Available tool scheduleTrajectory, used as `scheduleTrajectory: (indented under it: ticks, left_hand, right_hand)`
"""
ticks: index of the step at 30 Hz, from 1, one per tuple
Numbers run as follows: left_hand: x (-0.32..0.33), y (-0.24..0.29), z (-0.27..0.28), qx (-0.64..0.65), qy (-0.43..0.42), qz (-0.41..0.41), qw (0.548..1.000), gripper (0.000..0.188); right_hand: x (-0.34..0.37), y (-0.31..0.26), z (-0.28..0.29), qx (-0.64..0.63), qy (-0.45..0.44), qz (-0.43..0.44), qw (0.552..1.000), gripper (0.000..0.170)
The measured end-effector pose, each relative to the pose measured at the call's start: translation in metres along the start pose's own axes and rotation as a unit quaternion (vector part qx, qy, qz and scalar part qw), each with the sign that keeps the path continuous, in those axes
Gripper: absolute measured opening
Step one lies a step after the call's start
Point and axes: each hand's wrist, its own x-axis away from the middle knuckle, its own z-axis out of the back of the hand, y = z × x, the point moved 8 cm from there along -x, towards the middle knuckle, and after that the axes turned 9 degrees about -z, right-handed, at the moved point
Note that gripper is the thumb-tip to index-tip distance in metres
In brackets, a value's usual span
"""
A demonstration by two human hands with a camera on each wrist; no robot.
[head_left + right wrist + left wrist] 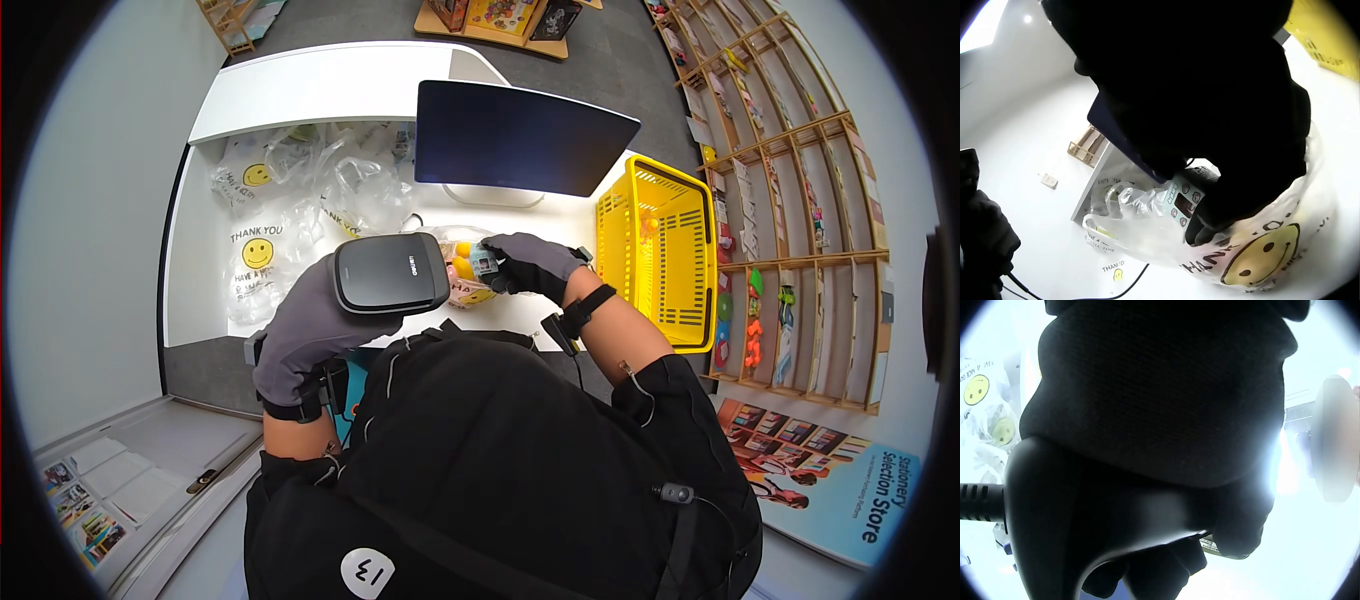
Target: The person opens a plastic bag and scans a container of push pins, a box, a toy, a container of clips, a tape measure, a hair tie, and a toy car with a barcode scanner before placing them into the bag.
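My gloved left hand (305, 325) grips a black handheld barcode scanner (390, 272). In the left wrist view its fingers wrap the handle, and a cable leaves the handle's end. Facing it, my gloved right hand (535, 264) pinches a small light-blue box (1182, 199) with printed pictures and a barcode patch. The box is at the mouth of a clear plastic bag (1260, 253) with a yellow smiley face. Yellow and orange items (462, 262) show at the bag, left of the box. The scanner's head is just left of the bag.
A yellow basket (709, 260) stands at the right, with a small orange thing inside. Behind the bag is a dark monitor (525, 138). Several smiley plastic bags (258, 250) fill the counter's left part. Shelves (800, 200) line the right wall.
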Motion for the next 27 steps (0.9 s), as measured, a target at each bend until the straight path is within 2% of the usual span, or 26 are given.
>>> scheduleTrajectory:
  ticks: [7,10,11,13,14,16,17,19,20,22,23,24,25,26,27]
  left_hand:
    - [0.003,-0.009,0.007,0.008,0.012,0.014,1.000,0.066]
    - [0.001,-0.016,0.008,0.011,0.018,0.023,1.000,0.066]
    - [0.000,-0.021,0.009,0.020,0.022,0.027,0.999,0.067]
    - [-0.003,-0.023,0.006,0.029,0.016,0.024,0.999,0.067]
    - [-0.003,-0.023,0.005,0.033,0.021,0.029,0.999,0.067]
    - [-0.008,-0.023,0.000,0.038,0.024,0.033,0.998,0.068]
    - [-0.011,-0.025,-0.004,0.037,0.006,0.022,0.999,0.068]
    - [-0.015,-0.036,-0.007,0.018,0.004,0.048,0.999,0.070]
    - [-0.019,-0.033,-0.013,0.012,-0.010,0.038,0.999,0.070]
    - [-0.024,-0.027,-0.017,0.000,0.002,0.004,1.000,0.057]
    - [-0.027,-0.024,-0.017,-0.007,0.010,-0.013,1.000,0.050]
    - [-0.028,-0.022,-0.017,-0.015,0.000,-0.022,1.000,0.050]
    - [-0.028,-0.026,-0.016,-0.021,0.002,-0.010,1.000,0.048]
    - [-0.028,-0.029,-0.013,-0.026,0.005,0.004,1.000,0.045]
    - [-0.029,-0.030,-0.011,-0.032,0.010,0.020,0.999,0.043]
  right_hand:
    - [0.049,0.007,0.009,0.000,0.050,-0.036,0.998,0.043]
    - [0.089,-0.008,0.025,0.000,0.015,0.095,0.995,0.046]
    - [0.105,-0.009,0.036,-0.003,0.020,0.094,0.995,0.046]
    - [0.149,-0.022,0.074,-0.073,0.078,0.211,0.972,0.048]
    - [0.159,-0.018,0.093,-0.079,0.091,0.211,0.970,0.048]
    - [0.191,-0.018,0.164,-0.142,0.247,0.265,0.921,0.045]
    - [0.197,-0.010,0.193,-0.151,0.264,0.267,0.914,0.045]
    - [0.191,0.023,0.264,-0.246,0.319,0.288,0.869,0.043]
    - [0.185,0.037,0.292,-0.257,0.330,0.293,0.860,0.043]
    - [0.148,0.081,0.339,-0.267,0.331,0.168,0.889,0.042]
    - [0.135,0.077,0.367,0.158,0.433,0.158,0.873,0.049]
    - [0.113,0.082,0.368,0.553,0.452,0.108,0.691,0.058]
    - [0.091,0.100,0.382,0.543,0.462,0.107,0.693,0.058]
    - [0.075,0.120,0.404,0.358,0.510,0.056,0.780,0.070]
    - [0.067,0.140,0.415,0.157,0.531,0.004,0.833,0.082]
